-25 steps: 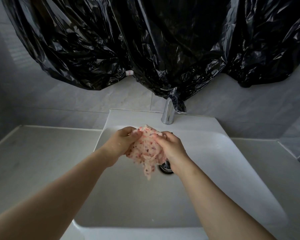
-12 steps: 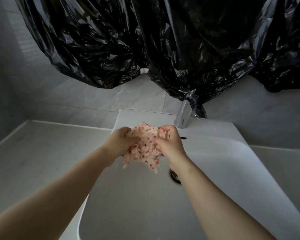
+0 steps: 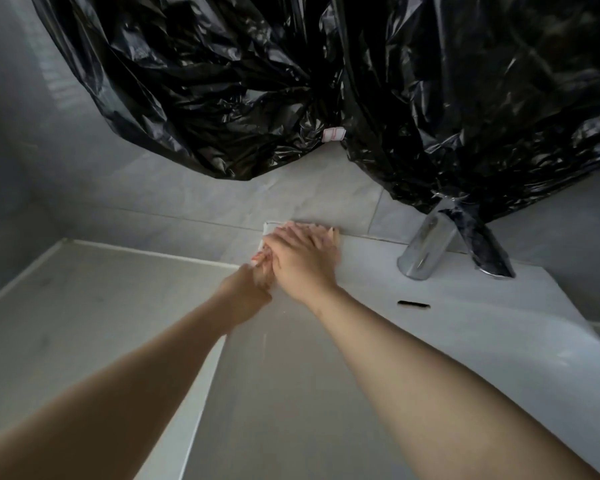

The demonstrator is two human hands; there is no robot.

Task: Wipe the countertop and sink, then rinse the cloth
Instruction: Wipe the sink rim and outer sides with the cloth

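Note:
My right hand [image 3: 302,261] lies flat, fingers spread, on the pink speckled cloth [image 3: 260,263], pressing it onto the back left corner of the white sink [image 3: 465,327]. Only a sliver of the cloth shows at the hand's left edge. My left hand [image 3: 253,282] is tucked just under and left of the right hand, holding the cloth's near end; its fingers are blurred. The grey countertop [image 3: 84,306] stretches away on the left of the sink.
A chrome tap [image 3: 426,251] stands at the sink's back right. Black plastic sheeting [image 3: 326,81] hangs over the grey tiled wall and drapes onto the tap. A dark overflow slot [image 3: 413,304] sits in the basin's back wall.
Both hands moved from over the basin up and left to the sink's back left corner. The bunched cloth now lies flat under my right palm. The view swung left.

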